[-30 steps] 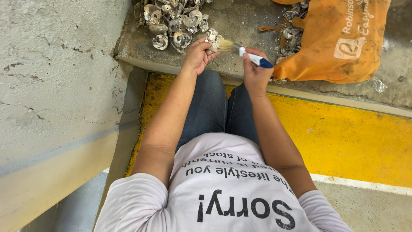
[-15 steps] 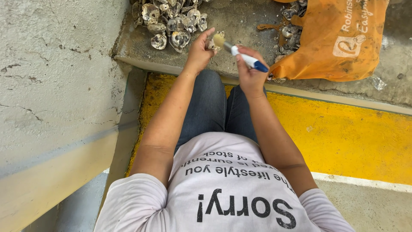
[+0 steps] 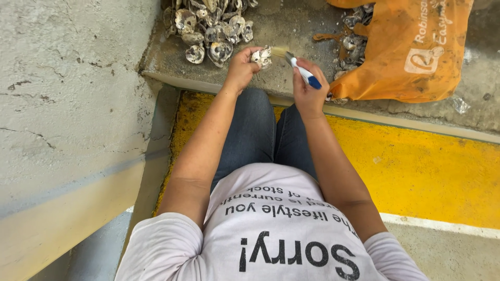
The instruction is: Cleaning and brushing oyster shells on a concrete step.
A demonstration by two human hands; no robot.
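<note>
Head view: the person is sitting with knees drawn toward a raised concrete ledge point(image 3: 291, 31), and all positions below are being given relative to that ledge. The left hand point(image 3: 240, 65) is hovering over the ledge's near edge, fingers curled closed around a single oyster shell point(image 3: 261, 56), which is being held just above the ledge surface with its pale inner face showing. The right hand point(image 3: 308, 88) is positioned at the ledge's near edge, just right of the left hand, and is wrapped firmly around a small paintbrush point(image 3: 298, 66) with a white and blue handle; the pale bristles are pointing toward the held shell and are touching or lying just beside it, though contact cannot be confirmed. A heap of oyster shells point(image 3: 208, 26) is lying on the ledge at its far left, beyond the left hand. An orange plastic bag point(image 3: 411, 52) is resting on the ledge's right part, its mouth facing left, with more shells point(image 3: 357, 41) spilling out of the opening. Below the ledge's near edge, a yellow-painted floor strip point(image 3: 427, 171) is running along its length, and the person's jeans-clad legs point(image 3: 260, 135) are crossing that strip. A rough concrete wall point(image 3: 67, 104) is meeting the ledge's left end.
</note>
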